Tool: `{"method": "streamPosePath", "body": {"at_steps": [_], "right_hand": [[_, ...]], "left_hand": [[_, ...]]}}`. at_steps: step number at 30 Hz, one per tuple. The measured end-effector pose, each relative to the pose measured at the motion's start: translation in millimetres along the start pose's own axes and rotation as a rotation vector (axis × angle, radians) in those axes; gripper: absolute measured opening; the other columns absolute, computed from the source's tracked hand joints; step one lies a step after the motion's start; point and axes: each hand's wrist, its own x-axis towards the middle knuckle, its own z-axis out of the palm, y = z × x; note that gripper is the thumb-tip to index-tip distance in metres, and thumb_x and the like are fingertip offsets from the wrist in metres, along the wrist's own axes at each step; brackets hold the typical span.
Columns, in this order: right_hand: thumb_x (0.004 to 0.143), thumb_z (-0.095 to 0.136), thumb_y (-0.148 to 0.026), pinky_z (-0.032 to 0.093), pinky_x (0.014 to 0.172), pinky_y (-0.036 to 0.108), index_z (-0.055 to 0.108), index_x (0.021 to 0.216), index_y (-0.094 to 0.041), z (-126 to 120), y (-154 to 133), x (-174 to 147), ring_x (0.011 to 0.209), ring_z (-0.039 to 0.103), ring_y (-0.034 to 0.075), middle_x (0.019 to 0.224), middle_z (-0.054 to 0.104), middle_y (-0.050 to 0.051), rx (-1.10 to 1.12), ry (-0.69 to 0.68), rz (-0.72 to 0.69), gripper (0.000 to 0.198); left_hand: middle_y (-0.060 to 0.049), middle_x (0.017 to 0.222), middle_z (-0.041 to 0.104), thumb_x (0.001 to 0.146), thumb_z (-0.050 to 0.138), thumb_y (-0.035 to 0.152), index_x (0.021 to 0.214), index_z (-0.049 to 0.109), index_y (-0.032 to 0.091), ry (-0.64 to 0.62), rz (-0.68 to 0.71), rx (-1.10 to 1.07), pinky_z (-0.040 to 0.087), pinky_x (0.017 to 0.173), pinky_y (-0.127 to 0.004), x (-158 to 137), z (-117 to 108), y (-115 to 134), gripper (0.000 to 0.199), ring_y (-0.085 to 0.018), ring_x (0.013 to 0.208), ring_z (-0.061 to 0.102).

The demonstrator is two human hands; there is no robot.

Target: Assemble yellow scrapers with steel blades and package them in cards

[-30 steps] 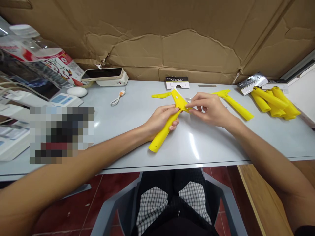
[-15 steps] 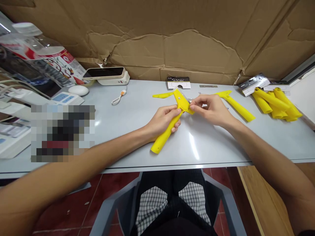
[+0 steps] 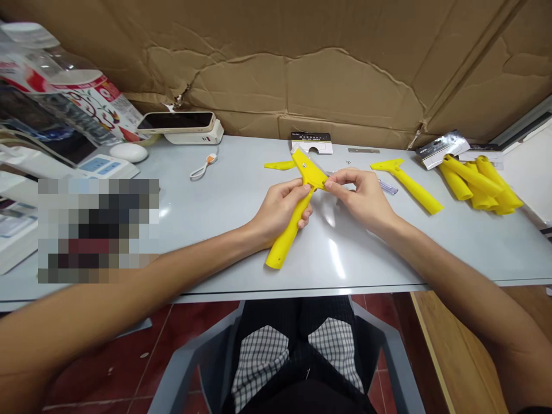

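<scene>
The worktop [image 3: 215, 230] carries all the yellow parts, and behind it stands a wall of brown cardboard [image 3: 241, 34]. At the right end lies a pile of yellow handles [image 3: 491, 183], which, as I judge, are not worked on yet. The yellow tool [image 3: 284, 236] in hand is held above the middle of the worktop, near its front edge, with its handle pointing down towards the person. The fingers of the left hand [image 3: 276, 213] are closed around this handle just below the wide head. The right hand [image 3: 366, 198] has thumb and fingertip pinching at the right corner of the head; if a small screw is between them, I cannot tell. Right of this hand a second yellow tool [image 3: 417, 190] lies alone, and behind the held one another yellow piece [image 3: 278, 165] is partly hidden. Near the cardboard lie a printed card [image 3: 325, 146] and a thin metal strip [image 3: 363, 150]. The smallest things tell the progress: one screw [image 3: 304, 165] appears seated in the head, so this side is probably done, while the pinched corner seems unfinished, and a loose small metal part [image 3: 348, 162] lies beyond the right hand.
</scene>
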Motion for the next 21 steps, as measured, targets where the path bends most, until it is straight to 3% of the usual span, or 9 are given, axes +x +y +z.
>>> {"method": "streamPosePath", "body": {"at_steps": [6,13,21], "right_hand": [[0.095,0.083,-0.033,0.056,0.100,0.046,0.083,0.088,-0.022,-1.0,-1.5,-0.5,0.103,0.072,0.027,0.103,0.081,0.009,0.025,-0.022,-0.005,0.013],[0.093,0.084,-0.036,0.057,0.090,0.043,0.082,0.088,-0.021,2.0,-0.9,-1.3,0.097,0.072,0.025,0.102,0.081,0.010,0.077,-0.009,0.071,0.016],[0.074,0.101,-0.041,0.055,0.077,0.038,0.080,0.081,-0.021,2.3,-2.1,-0.4,0.086,0.067,0.021,0.097,0.080,0.008,0.258,-0.031,0.206,0.030]], "left_hand": [[0.003,0.058,0.060,0.110,0.066,0.024,0.104,0.069,0.017,-0.034,-0.002,0.047,0.042,0.046,-0.020,1.4,-2.5,-2.3,0.010,-0.010,0.044,0.052],[0.003,0.058,0.060,0.110,0.065,0.024,0.106,0.070,0.017,-0.047,0.012,0.082,0.041,0.046,-0.021,1.0,-4.2,-3.9,0.009,-0.010,0.043,0.051],[0.003,0.058,0.060,0.110,0.064,0.023,0.105,0.070,0.017,-0.062,0.013,0.087,0.041,0.046,-0.021,1.4,-4.7,-3.7,0.010,-0.010,0.043,0.051]]}}
